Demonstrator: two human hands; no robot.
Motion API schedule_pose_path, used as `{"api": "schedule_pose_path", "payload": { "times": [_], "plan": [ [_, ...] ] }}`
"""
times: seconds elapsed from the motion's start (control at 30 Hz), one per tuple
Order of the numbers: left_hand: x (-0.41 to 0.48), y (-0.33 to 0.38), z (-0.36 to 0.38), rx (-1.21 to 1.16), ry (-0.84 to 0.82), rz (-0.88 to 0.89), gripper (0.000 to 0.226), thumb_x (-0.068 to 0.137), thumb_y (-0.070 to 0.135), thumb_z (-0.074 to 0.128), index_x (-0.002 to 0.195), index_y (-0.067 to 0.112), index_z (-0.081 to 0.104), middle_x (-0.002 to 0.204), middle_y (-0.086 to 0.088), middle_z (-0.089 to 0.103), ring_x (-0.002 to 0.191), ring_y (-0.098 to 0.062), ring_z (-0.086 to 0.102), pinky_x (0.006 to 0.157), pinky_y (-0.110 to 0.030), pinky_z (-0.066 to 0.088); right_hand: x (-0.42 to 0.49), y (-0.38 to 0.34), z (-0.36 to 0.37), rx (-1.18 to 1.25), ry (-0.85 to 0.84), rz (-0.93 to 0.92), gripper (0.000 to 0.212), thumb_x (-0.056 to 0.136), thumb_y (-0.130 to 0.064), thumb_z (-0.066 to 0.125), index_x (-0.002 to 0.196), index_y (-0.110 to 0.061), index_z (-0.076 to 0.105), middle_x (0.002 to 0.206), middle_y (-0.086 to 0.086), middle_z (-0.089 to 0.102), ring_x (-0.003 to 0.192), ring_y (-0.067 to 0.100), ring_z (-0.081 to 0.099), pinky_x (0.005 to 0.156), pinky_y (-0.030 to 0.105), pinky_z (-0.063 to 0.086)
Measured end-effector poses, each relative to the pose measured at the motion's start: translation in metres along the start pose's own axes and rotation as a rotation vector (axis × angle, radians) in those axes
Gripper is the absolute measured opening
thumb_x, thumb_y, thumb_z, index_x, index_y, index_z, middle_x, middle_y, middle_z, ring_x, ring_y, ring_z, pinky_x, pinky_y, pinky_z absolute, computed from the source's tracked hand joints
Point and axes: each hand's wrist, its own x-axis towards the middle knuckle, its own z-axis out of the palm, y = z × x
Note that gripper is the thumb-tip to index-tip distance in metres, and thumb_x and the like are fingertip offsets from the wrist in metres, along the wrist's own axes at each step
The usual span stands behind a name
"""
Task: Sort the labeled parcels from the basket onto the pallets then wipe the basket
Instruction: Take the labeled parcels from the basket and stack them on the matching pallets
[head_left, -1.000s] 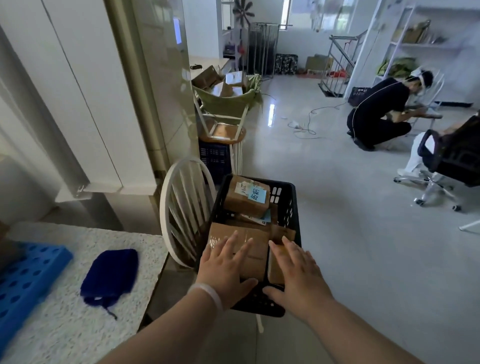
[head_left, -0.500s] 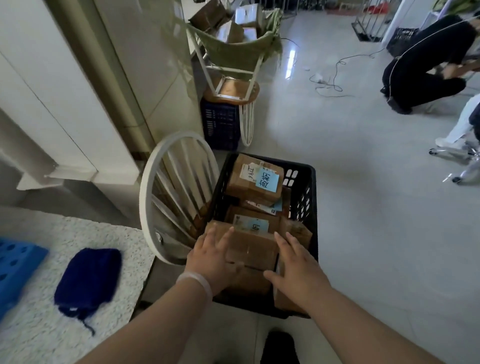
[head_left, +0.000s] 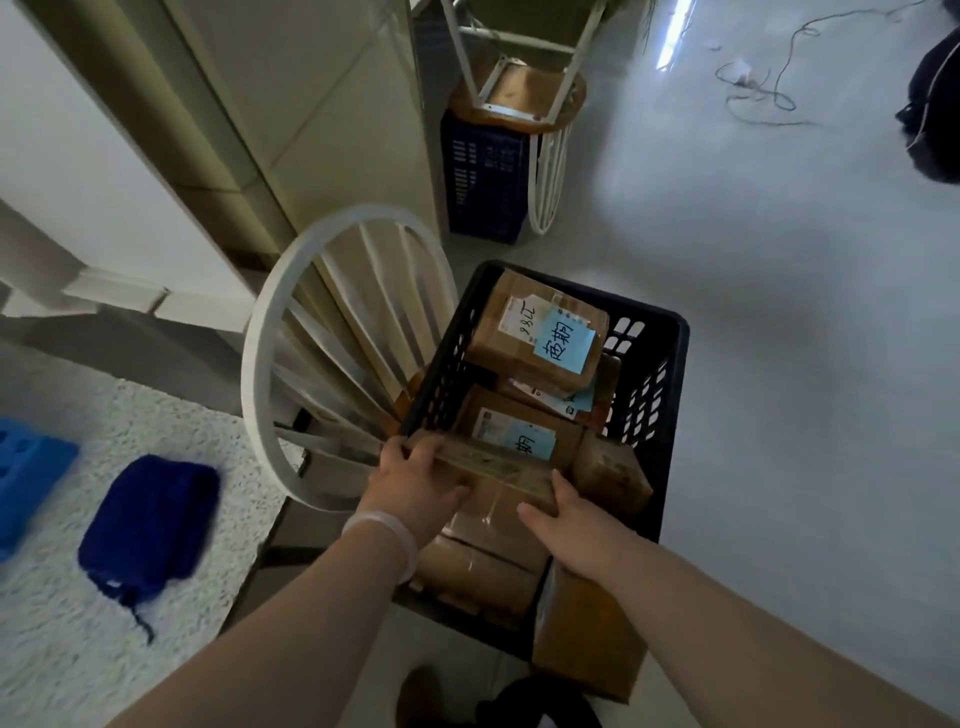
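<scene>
Pale floor (head_left: 779, 364) lies open to the right of and beyond the basket (head_left: 670, 441), with only a loose cable (head_left: 758, 88) and a dark-clothed person (head_left: 935, 104) at the far edge. On the left the basket's side stands right against the round back of a white chair (head_left: 260, 364). Past it, a second chair (head_left: 519, 98) lies upturned on a dark blue crate (head_left: 483, 176), close to the wall. At the lower left a speckled counter (head_left: 52, 649) carries one folded blue cloth (head_left: 150, 519) and the corner of one blue pallet (head_left: 26, 483), the two well apart.

Seven brown parcels can be made out in the basket, some partly hidden; two plainly show blue labels, on the far top one (head_left: 540, 338) and the middle one (head_left: 519, 436). The near parcel (head_left: 493, 467) lies tilted, its far edge raised. The left hand (head_left: 415, 483) has its fingers curled over the parcel's left end; the right hand (head_left: 566, 514) clasps its right end, thumb on the near face. The parcel sits within the basket, over another box (head_left: 478, 571), with a small one (head_left: 610, 467) just beside the right hand.
</scene>
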Motion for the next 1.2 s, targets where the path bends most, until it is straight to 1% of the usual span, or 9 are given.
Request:
{"api": "schedule_pose_path", "payload": {
  "times": [0.27,0.4,0.53,0.67,0.73,0.83,0.93,1.07,1.2],
  "plan": [
    [-0.025,0.001,-0.027,-0.240,0.098,-0.040,0.056,0.083,0.066,0.059,0.130,0.036,0.047,0.138,0.000,0.029,0.121,-0.024,0.044,0.102,-0.035,0.043,-0.020,-0.030,-0.015,0.105,0.097,-0.035,0.072,0.100,-0.058,0.030,0.157,-0.030,-0.002,0.156,0.007,0.035,0.137,0.028,0.041,0.109,0.038,0.036],
    [-0.038,0.006,-0.045,-0.311,0.128,-0.063,0.046,0.087,0.061,0.058,0.123,0.033,0.050,0.135,-0.003,0.031,0.111,-0.025,0.049,0.097,-0.037,0.047,-0.035,-0.040,-0.021,0.241,0.205,-0.062,0.067,0.102,-0.050,0.036,0.158,-0.021,0.011,0.157,0.008,0.032,0.142,0.029,0.034,0.114,0.039,0.030],
    [-0.048,0.015,-0.057,-0.400,0.217,-0.076,0.066,0.082,0.055,0.066,0.138,0.032,0.040,0.139,-0.006,0.031,0.125,-0.033,0.044,0.105,-0.047,0.044,-0.047,-0.044,-0.033,0.393,0.322,-0.115,0.062,0.098,-0.039,0.053,0.152,-0.019,0.030,0.141,0.008,0.051,0.124,0.028,0.052,0.105,0.043,0.045],
    [-0.055,0.021,-0.069,-0.467,0.250,-0.089,0.081,0.080,0.054,0.069,0.148,0.031,0.031,0.144,-0.007,0.029,0.131,-0.033,0.039,0.109,-0.047,0.039,-0.057,-0.051,-0.049,0.508,0.308,-0.127,0.055,0.087,-0.043,0.066,0.133,-0.019,0.046,0.121,0.005,0.060,0.109,0.025,0.060,0.097,0.044,0.051],
    [-0.059,0.024,-0.072,-0.510,0.282,-0.063,0.080,0.077,0.049,0.075,0.144,0.032,0.034,0.140,-0.005,0.034,0.127,-0.030,0.042,0.106,-0.047,0.043,-0.063,-0.053,-0.053,0.523,0.301,-0.135,0.049,0.084,-0.047,0.067,0.119,-0.018,0.050,0.110,0.003,0.060,0.101,0.023,0.061,0.093,0.041,0.053],
    [-0.067,0.030,-0.072,-0.617,0.325,0.006,0.073,0.075,0.038,0.081,0.132,0.034,0.035,0.128,0.001,0.045,0.121,-0.024,0.049,0.100,-0.047,0.049,-0.068,-0.054,-0.052,0.628,0.379,-0.153,0.056,0.083,-0.050,0.068,0.129,-0.023,0.051,0.119,0.006,0.058,0.101,0.025,0.062,0.089,0.043,0.055],
    [-0.075,0.035,-0.071,-0.735,0.351,0.024,0.063,0.075,0.040,0.080,0.117,0.040,0.033,0.117,0.007,0.049,0.111,-0.019,0.054,0.092,-0.041,0.055,-0.072,-0.053,-0.051,0.711,0.443,-0.177,0.042,0.091,-0.045,0.063,0.125,-0.025,0.048,0.117,0.006,0.055,0.103,0.024,0.059,0.089,0.044,0.053],
    [-0.083,0.044,-0.068,-0.840,0.452,-0.017,0.049,0.078,0.045,0.076,0.111,0.035,0.041,0.113,0.005,0.052,0.101,-0.015,0.056,0.083,-0.035,0.054,-0.075,-0.048,-0.055,0.887,0.430,-0.189,0.021,0.095,-0.043,0.059,0.105,-0.026,0.052,0.107,0.007,0.063,0.093,0.025,0.066,0.085,0.048,0.057],
    [-0.093,0.050,-0.061,-0.904,0.470,0.008,0.050,0.077,0.043,0.077,0.115,0.035,0.045,0.119,0.007,0.049,0.108,-0.018,0.055,0.089,-0.044,0.056,-0.078,-0.042,-0.064,0.971,0.423,-0.223,0.029,0.096,-0.024,0.061,0.123,-0.022,0.052,0.107,0.006,0.062,0.088,0.021,0.069,0.068,0.035,0.061]
  ]
}}
